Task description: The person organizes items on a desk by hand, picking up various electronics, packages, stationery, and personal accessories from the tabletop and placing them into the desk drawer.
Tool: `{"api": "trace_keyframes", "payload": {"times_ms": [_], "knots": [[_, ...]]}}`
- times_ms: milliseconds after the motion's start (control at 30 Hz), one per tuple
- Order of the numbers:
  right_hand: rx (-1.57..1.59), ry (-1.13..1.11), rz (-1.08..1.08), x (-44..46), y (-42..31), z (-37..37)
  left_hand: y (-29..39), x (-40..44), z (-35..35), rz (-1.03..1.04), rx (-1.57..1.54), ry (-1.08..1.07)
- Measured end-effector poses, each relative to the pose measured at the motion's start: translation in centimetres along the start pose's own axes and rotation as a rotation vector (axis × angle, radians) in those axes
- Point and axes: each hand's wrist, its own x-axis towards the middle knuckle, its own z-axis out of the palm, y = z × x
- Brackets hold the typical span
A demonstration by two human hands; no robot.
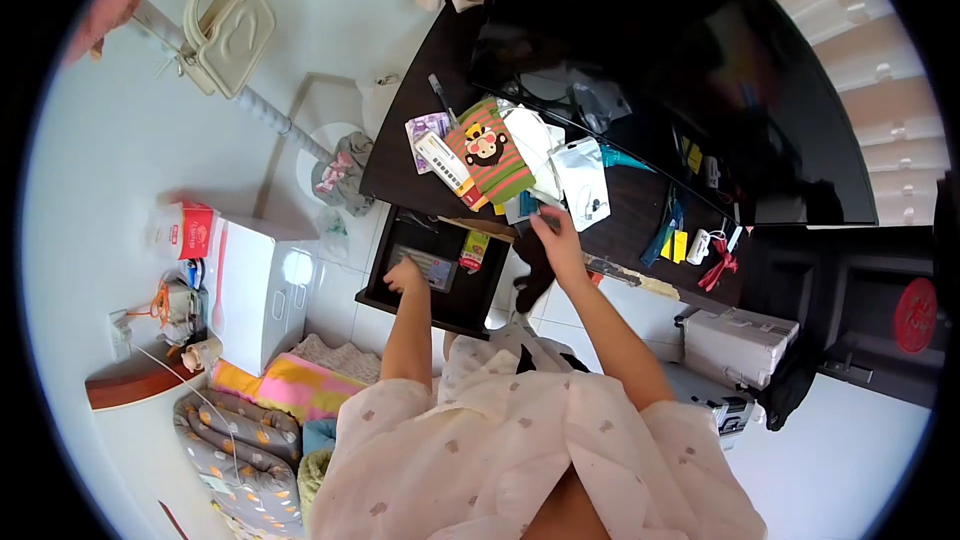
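A dark drawer (462,314) stands pulled open. Flat on its floor lies a translucent, greyish pack (436,273), partly covered, its markings too small to read. A small green-and-red box (474,251) rests beside the pack, nearer the drawer's right wall. Outside the drawer, beyond its back right corner and higher up, a white packet (585,178) with a thin dark cord showing lies face up. Between packet and drawer sits a small blue item (527,204), partly hidden.

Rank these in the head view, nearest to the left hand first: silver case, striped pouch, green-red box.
1. Green-red box: in the drawer, right of the left hand.
2. Striped pouch: on the desk.
3. Silver case: far right.
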Motion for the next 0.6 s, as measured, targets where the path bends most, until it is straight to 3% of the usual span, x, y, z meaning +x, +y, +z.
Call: {"api": "trace_keyframes", "payload": {"times_ms": [67,100,133,167,233,267,333,400,467,533,600], "knots": [[0.091,0.021,0.101,3.2,0.7,1.9,1.6,-3.8,-2.1,0.02,0.051,-0.008],[0.076,0.01,0.167,3.5,-1.7,2.4,2.1,-5.5,-2.9,0.236,-0.009,-0.142],[0.013,0.135,0.252,4.9,-1.9,3.6,3.0,-7.4,-3.8,0.461,-0.075,-0.276],[0.07,0.078,0.255,5.5,-2.0,3.5,3.5,-9.3,-4.6,0.471,-0.082,-0.273],[0.129,0.018,0.249,6.0,-2.9,3.0,4.8,-12.6,-6.2,0.378,-0.49,-0.691],[0.142,-0.003,0.128,6.1,-3.6,2.7,5.7,-13.6,-7.0,0.384,-0.498,-0.69],[0.272,-0.058,-0.047,5.8,-6.2,1.4,7.3,-15.6,-8.7,0.143,-0.546,-1.294],[0.393,-0.035,-0.216,4.9,-9.8,-1.3,9.1,-18.3,-10.1,0.0,-0.467,-1.638],[0.374,-0.102,-0.177,4.9,-10.4,-3.1,10.3,-21.4,-11.1,0.03,-0.415,-1.733],[0.16,-0.326,-0.124,3.5,-11.5,-5.3,9.8,-23.5,-10.8,0.052,-0.351,-1.819],[0.171,-0.509,-0.01,1.5,-12.1,-7.2,9.3,-25.2,-10.0,0.214,-0.632,-1.865]]}}
